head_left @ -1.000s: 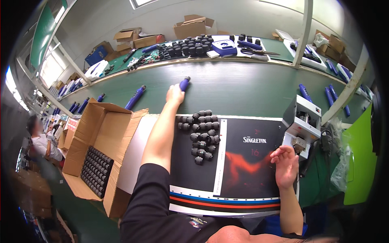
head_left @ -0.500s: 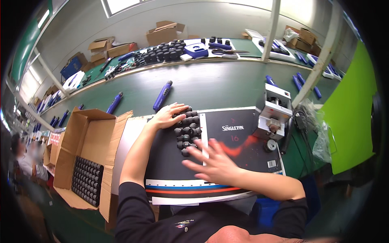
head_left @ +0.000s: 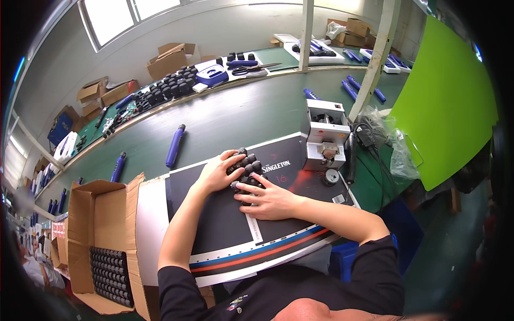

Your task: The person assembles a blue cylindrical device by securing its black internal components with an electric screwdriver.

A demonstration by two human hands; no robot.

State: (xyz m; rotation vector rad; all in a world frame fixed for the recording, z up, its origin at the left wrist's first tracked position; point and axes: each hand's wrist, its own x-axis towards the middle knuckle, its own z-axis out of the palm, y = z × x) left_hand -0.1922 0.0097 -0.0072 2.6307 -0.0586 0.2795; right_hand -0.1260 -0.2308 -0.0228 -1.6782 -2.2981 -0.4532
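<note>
Left hand (head_left: pixel 217 173) and right hand (head_left: pixel 273 202) on black parts (head_left: pixel 249 168), seemingly ribbed.

black parts (head_left: pixel 249 169) between left hand (head_left: pixel 215 174) and right hand (head_left: pixel 272 202). beneath them, a black mat (head_left: pixel 214 224) striped blue and red.

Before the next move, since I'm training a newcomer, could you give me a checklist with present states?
1. Left hand touching the clustered black parts: ok.
2. Right hand touching the same cluster: ok.
3. Every clustered part in plain sight: not ok, fingers cover some.
4. Cardboard box open: ok, more black parts inside.
5. Gray machine clear of both hands: ok.
6. Gray machine switched off: cannot tell.
</note>
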